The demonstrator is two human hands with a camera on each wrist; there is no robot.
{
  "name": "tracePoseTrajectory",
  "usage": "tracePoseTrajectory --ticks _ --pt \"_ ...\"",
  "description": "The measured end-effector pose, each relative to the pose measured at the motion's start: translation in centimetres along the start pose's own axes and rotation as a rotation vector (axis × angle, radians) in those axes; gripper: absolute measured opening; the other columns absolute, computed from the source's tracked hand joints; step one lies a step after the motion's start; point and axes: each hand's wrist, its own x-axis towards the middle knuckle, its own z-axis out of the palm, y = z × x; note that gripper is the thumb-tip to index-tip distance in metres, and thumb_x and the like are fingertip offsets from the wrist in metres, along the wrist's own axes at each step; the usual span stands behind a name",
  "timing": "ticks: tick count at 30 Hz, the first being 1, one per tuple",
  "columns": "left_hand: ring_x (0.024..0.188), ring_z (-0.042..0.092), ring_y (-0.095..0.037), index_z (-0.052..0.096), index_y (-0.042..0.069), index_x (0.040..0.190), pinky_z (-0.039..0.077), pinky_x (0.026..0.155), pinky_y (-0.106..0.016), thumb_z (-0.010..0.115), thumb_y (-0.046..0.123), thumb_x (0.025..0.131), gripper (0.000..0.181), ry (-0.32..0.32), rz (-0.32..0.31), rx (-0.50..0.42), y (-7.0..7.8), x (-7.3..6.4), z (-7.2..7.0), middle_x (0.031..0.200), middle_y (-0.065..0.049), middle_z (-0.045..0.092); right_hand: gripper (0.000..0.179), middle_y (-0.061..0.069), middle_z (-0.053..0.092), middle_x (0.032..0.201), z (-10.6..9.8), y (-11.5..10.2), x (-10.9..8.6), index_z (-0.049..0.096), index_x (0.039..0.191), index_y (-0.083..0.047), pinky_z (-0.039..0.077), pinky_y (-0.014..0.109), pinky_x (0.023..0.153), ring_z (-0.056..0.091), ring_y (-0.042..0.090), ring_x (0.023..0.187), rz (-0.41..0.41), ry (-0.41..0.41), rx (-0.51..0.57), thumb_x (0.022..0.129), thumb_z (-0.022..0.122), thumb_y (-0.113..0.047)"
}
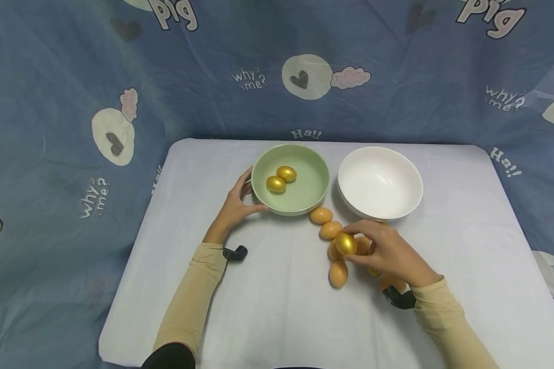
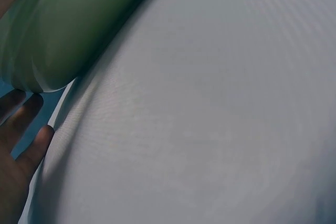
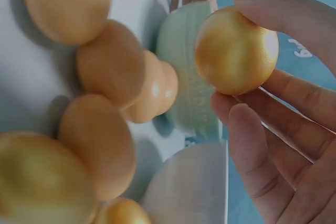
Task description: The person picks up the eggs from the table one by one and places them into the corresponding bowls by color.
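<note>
My right hand (image 1: 390, 251) pinches a shiny gold egg (image 1: 346, 244) between thumb and fingers, above a loose group of brown eggs (image 1: 338, 274). In the right wrist view the held gold egg (image 3: 236, 51) is up close at the fingertips. A green bowl (image 1: 314, 192) at the back of the table has two gold eggs (image 1: 276, 184) lying in it. At its left side, my left hand (image 1: 236, 204) holds the bowl with thumb and fingers spread round the wall. The left wrist view catches only part of that bowl (image 2: 79, 30) and some fingers (image 2: 34, 153).
A white bowl (image 1: 380, 182) stands right of the green one. More brown eggs (image 1: 320, 215) lie in front of the bowls, and another gold egg (image 3: 42, 179) is among them. A white cloth (image 1: 277, 307) covers the table; a blue printed curtain (image 1: 212, 102) hangs behind.
</note>
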Motion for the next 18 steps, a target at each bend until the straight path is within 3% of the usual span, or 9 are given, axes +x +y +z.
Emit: tracePoseTrajectory --ticks 9,18 --pt "0.133 0.046 -0.040 0.018 0.009 0.156 0.037 0.115 -0.054 0.089 0.012 0.068 0.113 0.002 -0.003 -0.007 0.0 0.0 0.0 0.156 -0.017 0.032 0.054 -0.012 0.067 0.110 -1.2 -0.1 1.9 0.065 0.118 -0.023 0.051 0.019 0.054 0.057 0.015 0.065 0.005 -0.021 0.013 0.070 0.089 -0.024" --pt "0.135 0.045 -0.038 0.018 0.010 0.156 0.038 0.115 -0.053 0.090 0.014 0.068 0.114 0.006 -0.005 -0.003 -0.1 0.0 0.0 0.157 -0.015 0.031 0.051 -0.010 0.067 0.113 -1.9 -0.5 3.6 0.065 0.119 -0.022 0.053 0.017 0.052 0.057 0.004 0.066 -0.009 -0.021 0.026 0.073 0.086 -0.030"
